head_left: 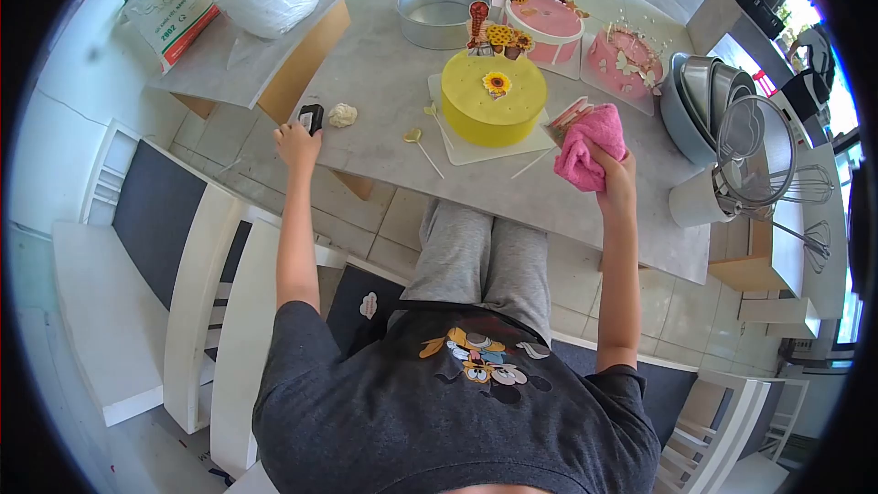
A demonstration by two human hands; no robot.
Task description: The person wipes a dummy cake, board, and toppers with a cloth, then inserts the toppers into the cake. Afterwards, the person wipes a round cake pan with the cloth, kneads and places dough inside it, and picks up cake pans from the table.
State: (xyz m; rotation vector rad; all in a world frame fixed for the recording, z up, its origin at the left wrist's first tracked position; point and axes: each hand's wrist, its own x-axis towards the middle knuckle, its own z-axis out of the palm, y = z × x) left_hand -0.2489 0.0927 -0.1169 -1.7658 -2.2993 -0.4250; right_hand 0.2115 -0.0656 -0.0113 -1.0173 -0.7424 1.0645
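At the table's left edge, my left hand (297, 144) has its fingers closed on a small black object (311, 118). A crumpled cream-coloured lump (342, 115) lies just right of it. My right hand (615, 169) grips a pink cloth (590, 148) above the table, right of the yellow cake (494, 108). Some flat printed pieces (569, 117) show beside the cloth; whether they are held is unclear. The cake stands on a white board (466, 154) with a sunflower decoration (497, 84) on top. A gold-tipped stick (413, 135) lies left of the board.
Behind the yellow cake are a round metal pan (430, 29) and two pink cakes (546, 16). Stacked metal bowls (688, 119), strainers (766, 142) and a white container (692, 201) stand at the right. Bags (174, 14) sit on a side surface at the upper left.
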